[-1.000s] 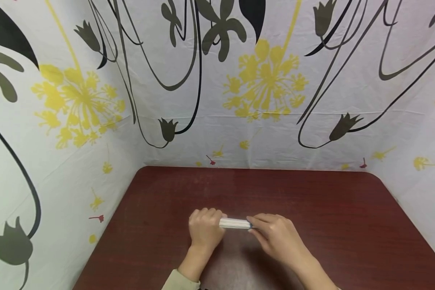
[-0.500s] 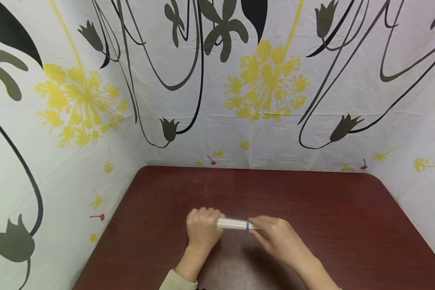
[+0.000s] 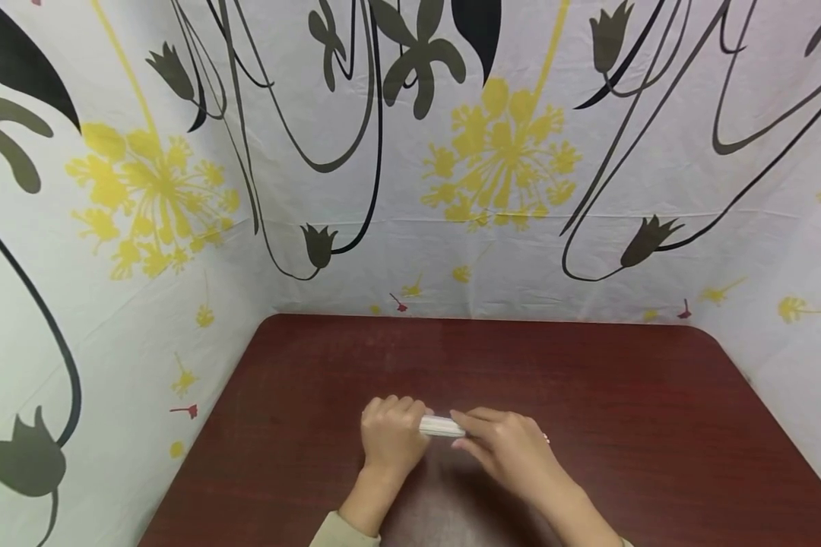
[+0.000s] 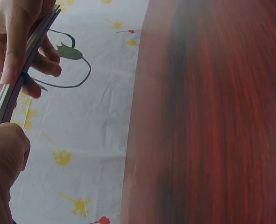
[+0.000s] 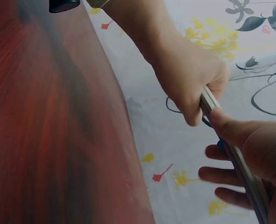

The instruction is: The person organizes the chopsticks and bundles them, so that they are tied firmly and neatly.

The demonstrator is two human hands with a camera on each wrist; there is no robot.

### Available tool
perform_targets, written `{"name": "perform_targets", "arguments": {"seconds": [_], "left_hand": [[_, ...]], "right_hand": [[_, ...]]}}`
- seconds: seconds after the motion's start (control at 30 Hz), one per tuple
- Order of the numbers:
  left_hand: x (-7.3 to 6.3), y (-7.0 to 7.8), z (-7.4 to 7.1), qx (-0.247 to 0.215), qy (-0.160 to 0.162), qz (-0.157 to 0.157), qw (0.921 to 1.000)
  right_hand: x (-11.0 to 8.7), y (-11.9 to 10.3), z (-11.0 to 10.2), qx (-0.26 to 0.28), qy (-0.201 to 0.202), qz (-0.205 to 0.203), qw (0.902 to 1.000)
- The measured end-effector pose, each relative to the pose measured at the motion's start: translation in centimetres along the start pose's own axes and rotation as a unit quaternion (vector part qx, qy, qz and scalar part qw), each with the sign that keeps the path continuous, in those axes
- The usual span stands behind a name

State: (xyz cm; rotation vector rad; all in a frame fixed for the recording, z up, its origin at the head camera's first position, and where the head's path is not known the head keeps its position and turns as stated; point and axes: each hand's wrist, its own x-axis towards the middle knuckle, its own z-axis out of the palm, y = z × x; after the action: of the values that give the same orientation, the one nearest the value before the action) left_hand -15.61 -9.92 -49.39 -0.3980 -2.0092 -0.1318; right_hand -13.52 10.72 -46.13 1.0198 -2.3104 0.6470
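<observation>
A slim bundle of pale, thin sticks (image 3: 442, 426) is held level above the table between both hands. My left hand (image 3: 391, 437) grips one end in a fist, knuckles up. My right hand (image 3: 509, 448) pinches the other part, its thumb (image 5: 229, 126) along one side and the fingers (image 5: 222, 176) behind it, loosely bent. A blue band (image 5: 220, 144) rings the bundle by the right thumb; in the head view the right fingers hide it. Past the right hand, the bundle's far end (image 4: 53, 13) shows in the left wrist view. The end inside the left fist is hidden.
The dark red wooden table (image 3: 492, 365) stretches out below and beyond the hands. A white cloth (image 3: 520, 289) with yellow, grey and black flower prints hangs behind it and along the sides. A black cylindrical object (image 5: 64, 4) shows near the left sleeve.
My right hand has slid left along the bundle, covering the blue band that showed half a second ago. The stretch between the hands is shorter. My left hand has shifted slightly right.
</observation>
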Motion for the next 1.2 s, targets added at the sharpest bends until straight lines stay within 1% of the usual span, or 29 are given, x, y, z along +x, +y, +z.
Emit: {"name": "perform_targets", "arguments": {"seconds": [0.1,0.17,0.23,0.33,0.43,0.67,0.8,0.87,0.93,1.03,1.2], "left_hand": [[-0.1,-0.2,0.0,-0.001,-0.011,-0.007,0.9999],[-0.1,-0.5,-0.1,-0.004,-0.014,-0.012,0.9998],[-0.1,-0.6,-0.1,-0.005,-0.015,-0.016,0.9997],[-0.2,-0.7,-0.1,-0.008,-0.011,-0.018,0.9997],[-0.3,-0.7,-0.2,-0.007,-0.011,-0.017,0.9998],[0.0,-0.4,-0.3,-0.001,0.011,-0.024,0.9997],[0.2,0.1,-0.1,0.007,0.009,-0.018,0.9998],[0.2,0.3,-0.1,0.009,0.006,-0.013,0.9998],[0.2,0.4,-0.1,0.009,0.0,-0.013,0.9999],[0.2,0.2,-0.2,0.007,-0.001,-0.016,0.9999],[0.1,-0.2,-0.3,0.005,0.005,-0.019,0.9998]], "right_hand": [[-0.3,0.2,-0.1,0.01,0.019,0.002,0.9998],[-0.3,0.4,-0.2,0.033,0.033,-0.004,0.9989],[-0.3,0.5,-0.3,0.058,0.045,-0.016,0.9972],[-0.2,0.6,-0.3,0.076,0.052,-0.035,0.9951],[-0.2,0.6,-0.1,0.069,0.06,-0.045,0.9948],[0.0,0.5,0.4,0.042,0.072,-0.038,0.9958],[0.4,-0.1,0.9,0.013,0.076,-0.04,0.9962],[0.6,-0.4,1.1,0.005,0.07,-0.038,0.9968],[0.6,-0.5,1.3,0.005,0.064,-0.037,0.9973],[0.5,-0.3,1.3,0.011,0.064,-0.032,0.9974],[0.2,0.4,0.9,0.01,0.084,-0.028,0.996]]}}
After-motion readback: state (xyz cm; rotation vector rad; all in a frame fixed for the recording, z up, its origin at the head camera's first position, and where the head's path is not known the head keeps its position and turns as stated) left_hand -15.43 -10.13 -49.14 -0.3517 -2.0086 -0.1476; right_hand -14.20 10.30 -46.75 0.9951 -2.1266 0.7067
